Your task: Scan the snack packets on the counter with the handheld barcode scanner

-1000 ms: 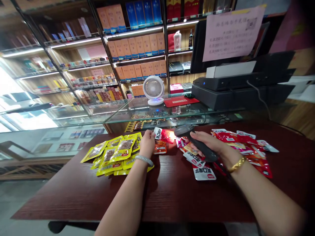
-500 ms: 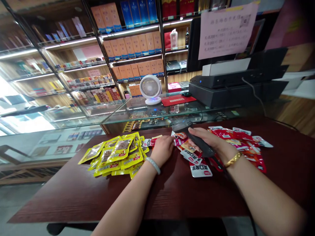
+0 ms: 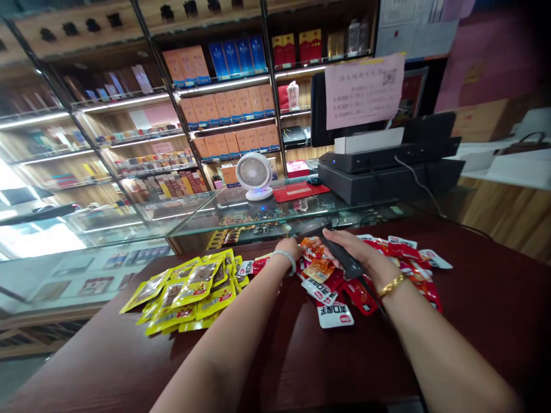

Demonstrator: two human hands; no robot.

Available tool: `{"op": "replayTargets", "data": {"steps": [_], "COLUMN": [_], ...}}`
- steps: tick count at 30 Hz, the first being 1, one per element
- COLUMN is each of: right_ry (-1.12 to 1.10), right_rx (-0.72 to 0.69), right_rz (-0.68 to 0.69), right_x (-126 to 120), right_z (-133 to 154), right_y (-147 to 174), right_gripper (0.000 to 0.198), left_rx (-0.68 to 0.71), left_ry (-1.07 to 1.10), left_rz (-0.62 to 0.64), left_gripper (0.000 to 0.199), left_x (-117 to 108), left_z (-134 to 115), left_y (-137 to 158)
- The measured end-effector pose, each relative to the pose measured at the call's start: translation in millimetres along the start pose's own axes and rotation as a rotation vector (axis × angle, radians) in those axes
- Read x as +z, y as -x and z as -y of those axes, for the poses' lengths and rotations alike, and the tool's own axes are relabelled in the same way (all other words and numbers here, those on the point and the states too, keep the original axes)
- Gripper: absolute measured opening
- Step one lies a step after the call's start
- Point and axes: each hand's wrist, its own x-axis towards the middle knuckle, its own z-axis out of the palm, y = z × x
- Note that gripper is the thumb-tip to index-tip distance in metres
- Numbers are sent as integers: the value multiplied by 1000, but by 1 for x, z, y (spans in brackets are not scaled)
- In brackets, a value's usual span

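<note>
The black corded scanner [image 3: 342, 256] slants above glossy red, orange and white packets [image 3: 319, 269] loosely heaped.

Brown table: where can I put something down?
Bare table shows between the forearms, nearer than the red packets, and in front of the yellow packets. It's crowded around the right hand, with red packets either side.

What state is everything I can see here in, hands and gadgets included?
Left hand: fingers at the orange packet, grip unclear
Right hand: closed around the scanner
Scanner: held, on or off unclear
Yellow packets: heaped, seemingly unopened
Red-and-white packets: loosely piled, overlapping
White fan: upright, blue light lit, spinning unclear
Shelf lights: lit
Pink sign: hanging on the dark screen
Red mat: lying flat
</note>
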Motion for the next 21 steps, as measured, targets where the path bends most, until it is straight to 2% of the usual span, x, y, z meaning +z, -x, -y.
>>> {"op": "replayTargets", "data": {"steps": [3,7,10,14,21], "right_ry": [-26,-22,26,74,53], "right_rx": [-23,-20,14,37,35], "right_rz": [-27,-29,-26,35,110], "right_x": [-5,-7,-2,4,7], "right_z": [6,9,6,-1,-11], "right_y": [2,5,5,-1,-10], "right_gripper": [39,40,40,43,46], "left_rx": [29,35,35,14,-6], "left_ry": [66,196,281,300,186], "left_rz": [-68,-215,-291,-277,-258], "left_gripper": [23,9,15,20,13], "left_x": [3,-5,-14,-19,-28], "left_z": [8,32,51,64,63], "left_y": [4,24,40,55,71]}}
